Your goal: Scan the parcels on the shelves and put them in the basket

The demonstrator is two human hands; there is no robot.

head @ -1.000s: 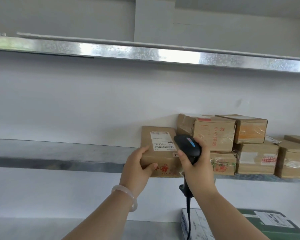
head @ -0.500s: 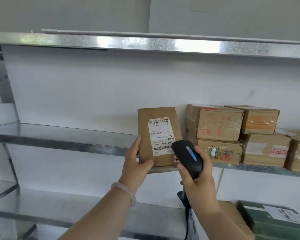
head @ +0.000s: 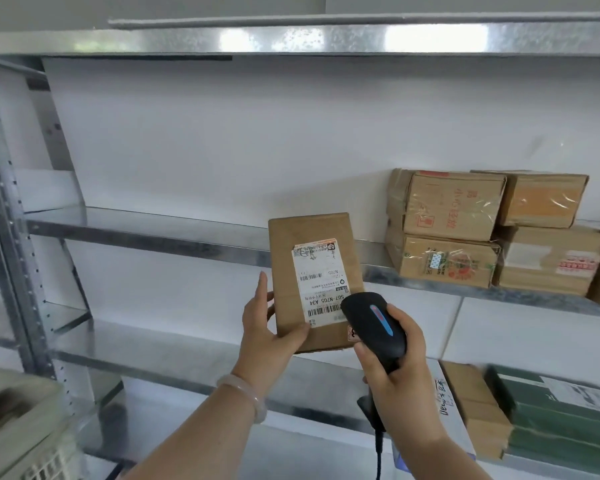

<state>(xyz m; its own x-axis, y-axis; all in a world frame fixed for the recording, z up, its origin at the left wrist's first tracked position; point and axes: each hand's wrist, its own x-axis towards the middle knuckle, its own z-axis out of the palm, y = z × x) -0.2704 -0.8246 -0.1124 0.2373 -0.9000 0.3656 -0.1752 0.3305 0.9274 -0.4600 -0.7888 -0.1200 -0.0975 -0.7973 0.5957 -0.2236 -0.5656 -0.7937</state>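
Observation:
My left hand (head: 265, 327) grips the lower left corner of a brown cardboard parcel (head: 317, 258) and holds it upright in front of the middle shelf, its white barcode label facing me. My right hand (head: 395, 368) grips a black barcode scanner (head: 373, 323) whose head sits just right of the label's barcode, over the parcel's lower right corner. A white basket (head: 32, 441) shows at the bottom left corner, blurred.
Several taped cardboard parcels (head: 444, 223) are stacked on the right of the middle shelf (head: 153, 233). The lower shelf (head: 174, 362) carries brown, white and green boxes (head: 555, 420) at the right. A metal upright (head: 11, 237) stands at the left.
My left hand has lifted the parcel off the middle shelf and brought it toward me, label facing up. The scanner stays beside it. The view swung left and down, revealing the basket.

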